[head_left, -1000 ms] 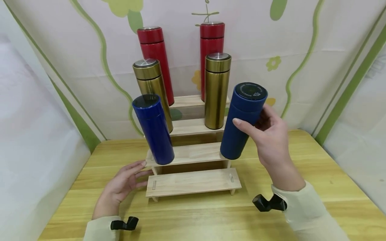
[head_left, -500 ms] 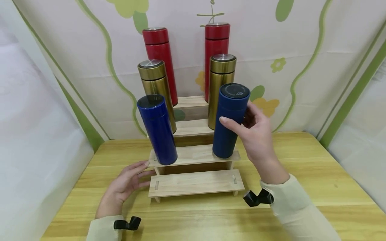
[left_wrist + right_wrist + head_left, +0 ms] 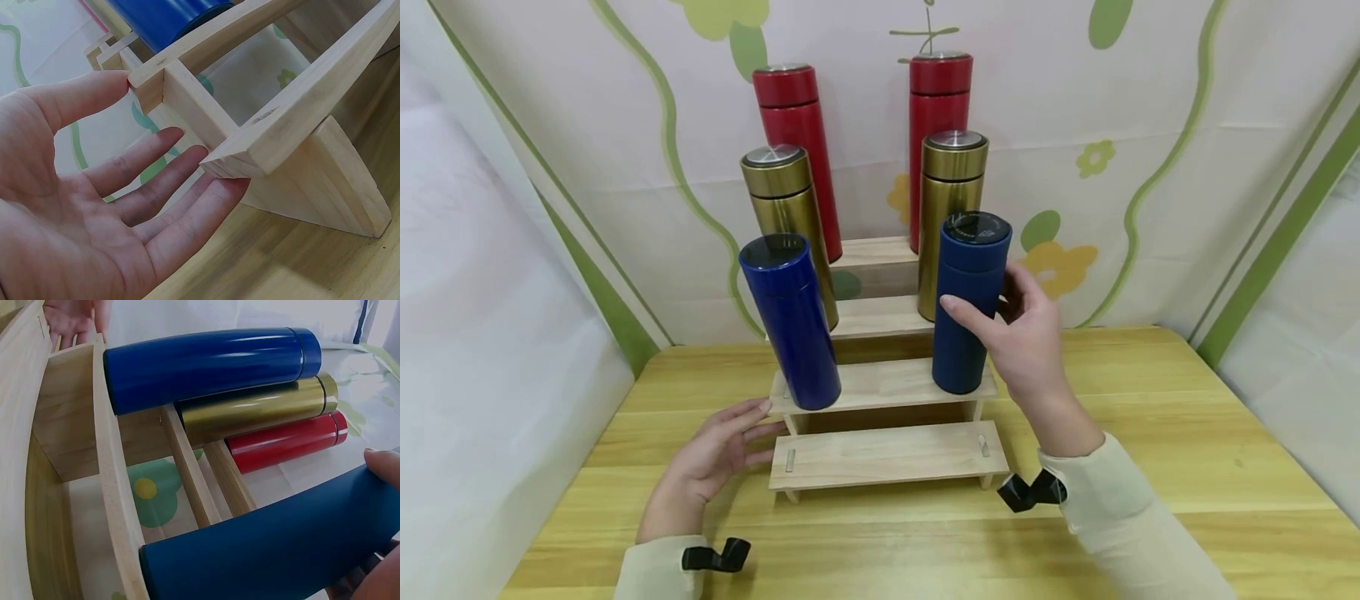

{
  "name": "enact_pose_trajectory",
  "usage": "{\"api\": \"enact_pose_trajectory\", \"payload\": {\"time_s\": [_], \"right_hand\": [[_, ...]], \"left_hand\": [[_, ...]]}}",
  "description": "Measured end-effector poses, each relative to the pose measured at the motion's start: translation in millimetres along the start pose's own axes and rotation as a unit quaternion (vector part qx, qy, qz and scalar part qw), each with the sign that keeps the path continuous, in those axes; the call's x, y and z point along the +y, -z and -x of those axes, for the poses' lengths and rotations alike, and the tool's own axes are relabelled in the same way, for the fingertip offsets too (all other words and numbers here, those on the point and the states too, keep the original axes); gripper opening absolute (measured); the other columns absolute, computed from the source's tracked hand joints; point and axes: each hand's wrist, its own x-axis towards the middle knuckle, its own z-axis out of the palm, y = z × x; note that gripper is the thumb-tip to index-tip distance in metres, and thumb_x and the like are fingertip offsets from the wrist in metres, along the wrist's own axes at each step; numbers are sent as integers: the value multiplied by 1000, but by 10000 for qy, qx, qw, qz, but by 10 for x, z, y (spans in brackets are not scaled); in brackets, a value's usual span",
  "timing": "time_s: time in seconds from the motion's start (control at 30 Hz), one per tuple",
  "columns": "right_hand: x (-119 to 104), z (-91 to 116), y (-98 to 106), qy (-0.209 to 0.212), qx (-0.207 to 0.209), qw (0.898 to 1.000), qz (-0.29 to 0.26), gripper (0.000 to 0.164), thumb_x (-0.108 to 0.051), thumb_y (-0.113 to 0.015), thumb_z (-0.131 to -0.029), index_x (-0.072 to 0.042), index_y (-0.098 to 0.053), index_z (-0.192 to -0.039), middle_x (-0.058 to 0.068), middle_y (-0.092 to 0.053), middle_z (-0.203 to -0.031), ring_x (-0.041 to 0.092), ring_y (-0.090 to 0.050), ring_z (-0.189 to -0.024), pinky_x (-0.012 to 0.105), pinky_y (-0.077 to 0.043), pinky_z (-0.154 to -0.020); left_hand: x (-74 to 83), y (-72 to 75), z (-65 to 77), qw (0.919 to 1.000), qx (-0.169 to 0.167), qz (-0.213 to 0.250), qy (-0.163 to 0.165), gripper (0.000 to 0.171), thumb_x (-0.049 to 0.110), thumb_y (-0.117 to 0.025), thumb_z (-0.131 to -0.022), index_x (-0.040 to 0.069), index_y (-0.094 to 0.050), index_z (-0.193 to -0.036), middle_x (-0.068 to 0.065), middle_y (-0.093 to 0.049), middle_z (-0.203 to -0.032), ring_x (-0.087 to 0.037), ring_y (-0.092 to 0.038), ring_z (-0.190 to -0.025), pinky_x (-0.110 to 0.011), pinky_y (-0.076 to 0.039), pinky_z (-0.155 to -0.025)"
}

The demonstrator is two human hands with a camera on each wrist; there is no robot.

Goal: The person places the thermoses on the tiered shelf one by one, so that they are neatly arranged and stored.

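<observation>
My right hand (image 3: 1026, 342) grips a matte dark blue thermos flask (image 3: 964, 333), thumb across its front. The flask stands upright at the right end of the second step of a stepped wooden rack (image 3: 887, 454), its base right at the board in the right wrist view. A glossy blue thermos (image 3: 793, 333) stands at that step's left end. My left hand (image 3: 718, 446) is at the rack's left side. In the left wrist view its thumb touches the corner of one board, and its loosely extended fingers (image 3: 212, 206) reach under the lowest board's end.
Two gold thermoses (image 3: 786, 196) stand on the third step, one at each end. Behind them, two red thermoses (image 3: 940, 83) stand on the top step. The rack sits on a wood-grain table (image 3: 880, 542), with a patterned fabric backdrop (image 3: 1037, 108) behind.
My right hand has brought the dark blue thermos leftward and down, from beyond the second step's right end onto its board, more upright now. The left hand has stayed at the rack.
</observation>
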Motion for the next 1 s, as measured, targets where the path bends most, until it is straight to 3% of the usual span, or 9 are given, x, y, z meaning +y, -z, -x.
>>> {"api": "enact_pose_trajectory", "payload": {"time_s": [0.17, 0.6, 0.7, 0.9, 1.0], "right_hand": [[45, 85, 26, -258, 0, 9996, 137, 61, -21, -86, -93, -17, -60, -148, 3, -65, -136, 20, -63, -123, 32, -51, -111], [197, 231, 81, -461, 159, 9986, 213, 63, -22, -87, -93, -16, -59, -150, 3, -64, -142, 17, -62, -127, 30, -47, -115], [249, 285, 98, -636, 232, 9975, 185, 60, -20, -87, -93, -15, -61, -148, 2, -65, -141, 17, -63, -126, 26, -49, -112], [308, 308, 108, -662, 164, 9976, 140, 59, -21, -87, -93, -18, -62, -147, 1, -65, -141, 18, -64, -127, 25, -51, -110], [322, 303, 118, -661, 138, 9976, 114, 59, -20, -87, -93, -18, -62, -147, 1, -65, -141, 18, -64, -128, 25, -51, -111]], "left_hand": [[-12, 4, -3, 10000, -31, -18, 20, 58, 28, -51, -115, -3, -35, -161, 14, -72, -129, -12, -64, -127, -41, -58, -106], [1, -35, 0, 9998, 146, -90, 94, 70, 29, -51, -115, -7, -20, -166, 10, -68, -135, -13, -64, -129, -41, -58, -105], [-15, -30, -8, 9999, 93, -39, 108, 67, 29, -51, -115, -6, -24, -165, 11, -69, -133, -12, -64, -128, -41, -58, -105], [-21, 15, -22, 9999, -74, 107, -17, 36, 25, -50, -115, 10, -55, -147, 12, -73, -129, -11, -66, -125, -41, -58, -104], [-10, 26, -27, 9998, -136, 113, -72, 32, 25, -50, -115, 12, -56, -144, 12, -73, -129, -11, -67, -125, -40, -59, -104]]}}
